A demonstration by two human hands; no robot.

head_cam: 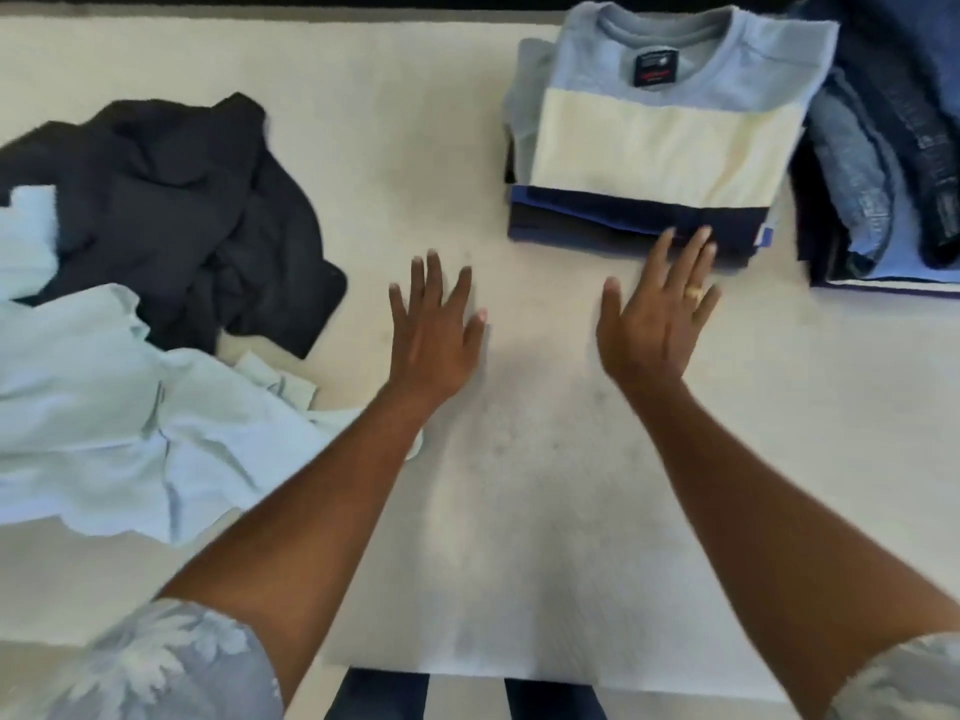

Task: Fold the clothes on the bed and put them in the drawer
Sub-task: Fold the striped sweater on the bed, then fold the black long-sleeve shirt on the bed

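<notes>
Two hands, both released with fingers straight and spread, lie palm-down over the middle of the bed [415, 122]. The left hand [435, 330] is apart from any garment. The right hand [655, 324] reaches forward so that its fingertips [698, 241] meet the near edge of the folded stack [623, 226]. Neither hand grasps anything.

The task's clothes lie in four groups:
- **Folded stack:** it sits beyond the right hand, topped by a colour-block sweatshirt [665, 137].
- **Denim pile:** the denim pile [883, 148] lies just beside the stack, at the right edge.
- **Black garment:** the black garment [182, 200] is crumpled at the left.
- **Pale blue garment:** the pale blue garment [130, 407] is nearer the person and overlaps the black one.

No drawer is in view.

The step in hand appears to be squaring the stack before the next item is taken. It is done well by pressing the near edge flush with flat fingers. One loose garment should then be drawn onto the open middle, smoothed from the centre outward, and folded to the stack's outline.

The sweatshirt is thick, soft knit in pale blue, cream and navy bands with a ribbed collar. The denim is stiff, in rounded folds. The black garment looks heavy and limp, and the pale blue one thin and creased. A whiter rectangle under the forearms may be a spread cloth, though contrast is too poor to confirm.
</notes>
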